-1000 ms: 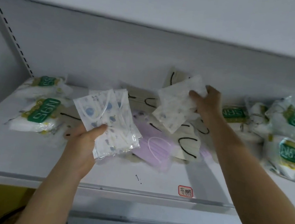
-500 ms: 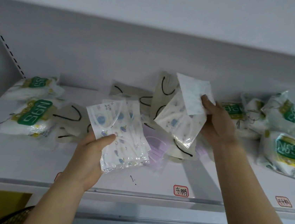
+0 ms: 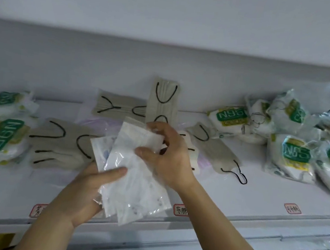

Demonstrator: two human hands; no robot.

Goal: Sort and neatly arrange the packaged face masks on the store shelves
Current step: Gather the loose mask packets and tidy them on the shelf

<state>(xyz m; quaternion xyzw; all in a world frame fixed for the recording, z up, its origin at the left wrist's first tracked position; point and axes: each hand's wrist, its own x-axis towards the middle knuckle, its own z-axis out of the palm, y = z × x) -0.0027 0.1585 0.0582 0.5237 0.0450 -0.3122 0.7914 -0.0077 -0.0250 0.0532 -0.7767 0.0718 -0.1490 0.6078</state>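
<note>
Nearest to me, my left hand holds a stack of clear plastic packets of white printed face masks from below, its thumb pressed flat across the front and its fingers curled out of sight behind. My right hand meets the same stack from the right, thumb and fingertips pinching the upper packet, which lies tilted over the others. The stack hangs in my hands above the front edge of the white store shelf, not touching it. On that front edge I see three small red-bordered labels with handwritten characters, too blurred to read. Further back on the shelf lie several beige pleated masks with black ear loops, loose and overlapping, one of them leaning upright against the grey back panel. A pale purple mask shows beneath them. On the far left sits a pile of white bagged masks with green N95 labels, and on the far right a larger, untidy heap of the same bags.
</note>
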